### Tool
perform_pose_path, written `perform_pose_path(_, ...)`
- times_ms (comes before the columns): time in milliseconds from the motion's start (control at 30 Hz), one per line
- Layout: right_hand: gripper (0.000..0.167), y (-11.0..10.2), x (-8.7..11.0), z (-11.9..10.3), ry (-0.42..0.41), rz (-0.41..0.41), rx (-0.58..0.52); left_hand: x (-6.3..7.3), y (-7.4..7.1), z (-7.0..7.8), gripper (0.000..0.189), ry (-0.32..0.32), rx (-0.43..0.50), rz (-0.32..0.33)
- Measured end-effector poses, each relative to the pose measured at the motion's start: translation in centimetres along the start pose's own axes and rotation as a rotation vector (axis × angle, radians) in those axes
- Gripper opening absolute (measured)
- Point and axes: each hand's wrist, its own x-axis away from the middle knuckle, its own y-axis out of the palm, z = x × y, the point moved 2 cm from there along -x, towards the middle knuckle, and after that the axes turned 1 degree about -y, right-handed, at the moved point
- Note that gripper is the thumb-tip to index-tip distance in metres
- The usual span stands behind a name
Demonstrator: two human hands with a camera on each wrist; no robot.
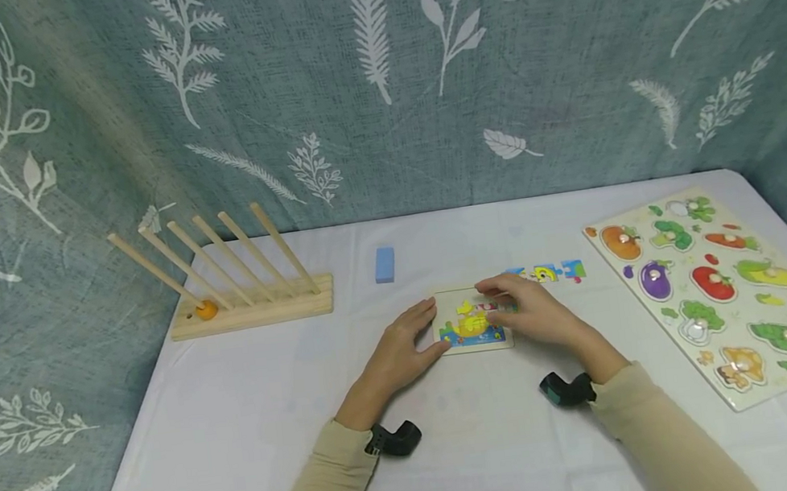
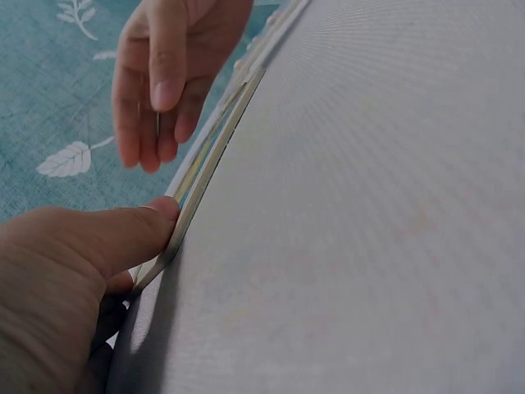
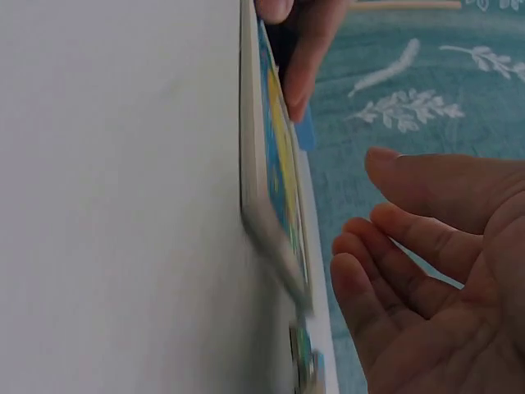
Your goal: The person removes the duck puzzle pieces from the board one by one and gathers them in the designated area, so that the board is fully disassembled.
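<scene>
A small jigsaw puzzle board (image 1: 473, 346) with a yellow and blue picture lies on the white table. My left hand (image 1: 401, 351) holds its left side, thumb at the near corner and fingers toward the far one. In the left wrist view the thumb presses on the board's pale wooden edge (image 2: 215, 156). Over the board's right part hovers my right hand (image 1: 535, 310), its fingers loosely bent and nothing between them. The right wrist view shows this hand (image 3: 443, 254) apart from the board (image 3: 283, 164). Loose jigsaw pieces (image 1: 574, 269) lie just behind the right hand, partly hidden by it.
On the right lies a large vegetable peg puzzle (image 1: 730, 320). A wooden stand (image 1: 263, 315) with several upright rods is at the back left, an orange bead (image 1: 206, 310) at one rod's foot. Behind the puzzle board is a blue block (image 1: 384, 265). A patterned curtain (image 1: 427, 152) hangs behind the table.
</scene>
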Motion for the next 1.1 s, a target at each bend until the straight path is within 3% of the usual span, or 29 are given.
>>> perform_pose_path(167, 0.046, 1.1, -0.9, -0.4, 0.041, -0.037, -0.022, 0.0, 0.0, 0.0, 0.061, -0.006, 0.009, 0.001)
perform_pose_path(333, 0.046, 1.9, -1.1, -0.5, 0.091, -0.027, 0.046, 0.0, 0.0, 0.0, 0.061, -0.005, 0.015, 0.001)
perform_pose_path(633, 0.043, 2.3, -0.9, -0.7, 0.059, -0.025, 0.202, -0.1, -0.1, 0.1, 0.061, 0.011, 0.000, 0.008)
perform_pose_path(1100, 0.042, 2.6, -0.9, -0.6, 0.112, 0.016, 0.109, 0.0, 0.0, 0.0, 0.061, 0.012, 0.006, 0.014)
